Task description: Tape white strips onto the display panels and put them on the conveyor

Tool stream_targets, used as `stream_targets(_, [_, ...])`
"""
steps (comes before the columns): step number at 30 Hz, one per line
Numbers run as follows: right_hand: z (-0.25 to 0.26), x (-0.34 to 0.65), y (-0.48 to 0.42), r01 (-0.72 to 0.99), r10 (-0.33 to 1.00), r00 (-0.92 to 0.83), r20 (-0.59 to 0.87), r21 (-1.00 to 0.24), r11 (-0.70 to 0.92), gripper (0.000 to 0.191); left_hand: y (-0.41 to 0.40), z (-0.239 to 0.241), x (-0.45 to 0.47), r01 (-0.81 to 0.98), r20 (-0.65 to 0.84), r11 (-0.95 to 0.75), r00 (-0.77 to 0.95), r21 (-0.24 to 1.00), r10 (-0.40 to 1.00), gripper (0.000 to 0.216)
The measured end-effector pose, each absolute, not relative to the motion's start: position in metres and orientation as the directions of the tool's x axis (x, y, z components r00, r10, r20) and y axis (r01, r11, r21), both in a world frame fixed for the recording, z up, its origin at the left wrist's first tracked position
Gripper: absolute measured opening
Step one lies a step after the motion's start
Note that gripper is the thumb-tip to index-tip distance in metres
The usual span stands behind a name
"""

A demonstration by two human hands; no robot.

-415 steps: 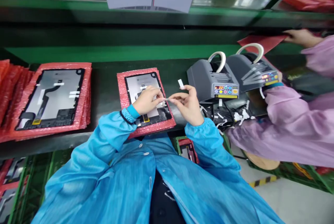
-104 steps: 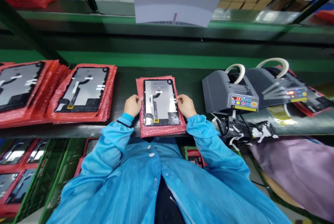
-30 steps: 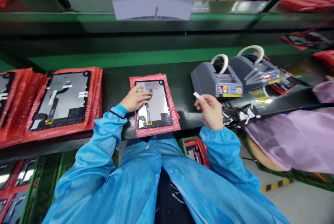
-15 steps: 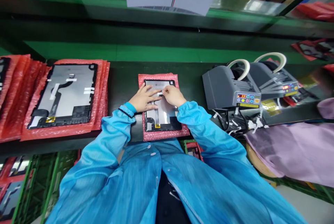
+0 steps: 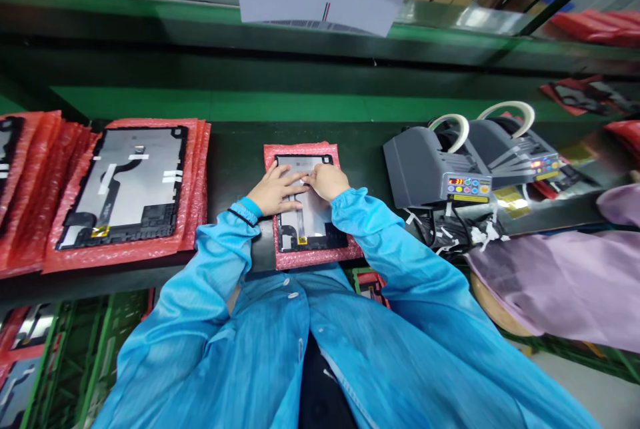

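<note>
A tablet back panel, silver with a black frame, lies on red bubble wrap at the bench's front edge. My left hand rests flat on the panel's upper left with its fingers stretched out, holding nothing. My right hand is beside it with bent fingers pressed together on the panel's upper middle, fingertips meeting those of the left hand. They pinch a small white tape piece that is mostly hidden under them.
Two grey tape dispensers stand to the right, with tape scraps below them. A stack of panels on red wrap lies to the left. A co-worker's purple sleeve is at the right. Green crates sit under the bench.
One second ago my right hand held a white tape piece up near the dispenser. It has since come down onto the panel beside my left hand, where it now presses.
</note>
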State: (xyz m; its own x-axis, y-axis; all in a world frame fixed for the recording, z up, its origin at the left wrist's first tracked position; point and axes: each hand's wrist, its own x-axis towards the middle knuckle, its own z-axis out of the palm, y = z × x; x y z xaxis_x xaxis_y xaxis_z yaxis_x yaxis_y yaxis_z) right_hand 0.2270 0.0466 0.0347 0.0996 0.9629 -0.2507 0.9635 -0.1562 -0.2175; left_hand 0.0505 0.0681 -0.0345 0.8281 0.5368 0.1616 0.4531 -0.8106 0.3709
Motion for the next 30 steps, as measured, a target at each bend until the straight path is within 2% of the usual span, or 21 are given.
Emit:
stream_targets(3, [0.035, 0.239, 0.038, 0.949, 0.964, 0.216, -0.154, -0.199, -0.244, 0.039, 0.069, -0.033, 0.051, 0.465, 0.152, -0.808, 0.825, 0.362, 0.544, 0.052])
stream_targets(5, [0.029, 0.258, 0.017, 0.924, 0.961, 0.265, -0.077, -0.266, -0.276, 0.030, 0.069, -0.030, 0.051, 0.471, 0.142, -0.806, 0.826, 0.360, 0.546, 0.054])
stream_targets(7, [0.017, 0.286, -0.015, 0.848, 0.944, 0.328, 0.024, -0.448, -0.283, 0.029, 0.068, -0.028, 0.050, 0.476, 0.140, -0.802, 0.823, 0.361, 0.551, 0.058])
stream_targets(9, [0.003, 0.320, -0.053, 0.666, 0.875, 0.472, 0.110, -0.695, -0.272, 0.039, 0.069, -0.028, 0.049, 0.485, 0.156, -0.797, 0.811, 0.359, 0.564, 0.061])
stream_targets(11, [-0.008, 0.355, -0.086, 0.399, 0.734, 0.671, 0.107, -0.886, -0.235, 0.047, 0.072, -0.030, 0.049, 0.491, 0.181, -0.794, 0.798, 0.359, 0.575, 0.059])
stream_targets(13, [-0.012, 0.384, -0.107, 0.157, 0.578, 0.816, 0.026, -0.971, -0.178, 0.051, 0.077, -0.032, 0.049, 0.488, 0.195, -0.792, 0.792, 0.368, 0.578, 0.056])
stream_targets(15, [-0.008, 0.404, -0.111, 0.010, 0.503, 0.863, -0.050, -0.993, -0.117, 0.050, 0.080, -0.030, 0.050, 0.482, 0.198, -0.793, 0.793, 0.373, 0.576, 0.053])
stream_targets(17, [-0.001, 0.415, -0.105, -0.051, 0.516, 0.853, -0.078, -0.997, -0.066, 0.046, 0.080, -0.025, 0.052, 0.488, 0.202, -0.792, 0.790, 0.366, 0.580, 0.050])
stream_targets(20, [0.007, 0.417, -0.093, -0.031, 0.539, 0.842, -0.019, -0.999, 0.013, 0.039, 0.077, -0.013, 0.057, 0.508, 0.219, -0.790, 0.775, 0.344, 0.593, 0.049])
stream_targets(24, [0.002, 0.415, -0.101, 0.037, 0.447, 0.891, 0.086, -0.992, 0.119, 0.037, 0.069, 0.003, 0.067, 0.542, 0.282, -0.771, 0.723, 0.335, 0.631, 0.046])
stream_targets(30, [-0.005, 0.422, -0.109, 0.029, 0.380, 0.922, 0.076, -0.991, 0.129, 0.038, 0.056, 0.023, 0.100, 0.522, 0.376, -0.798, 0.704, 0.301, 0.603, 0.045])
